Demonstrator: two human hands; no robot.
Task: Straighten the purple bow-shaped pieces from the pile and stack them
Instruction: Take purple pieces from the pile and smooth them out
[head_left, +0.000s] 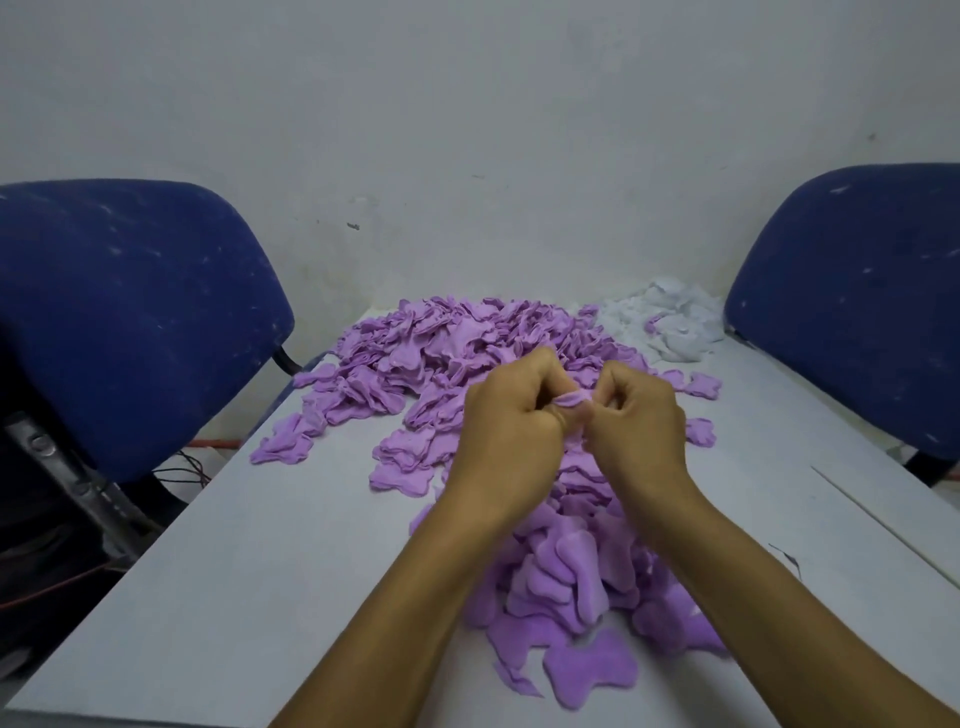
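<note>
Head view: purple piece (571, 399) pinched between both hands (574, 415).

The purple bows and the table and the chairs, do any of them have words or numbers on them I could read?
No readable text anywhere.
purple bows: plain fabric, no print.
bow pinched between the left hand and right hand: plain.
white scraps: plain.
table: bare, only a faint dark mark, not letters.
blue chairs: white lint specks, no labels.
wall: small smudges, no signs.
</note>
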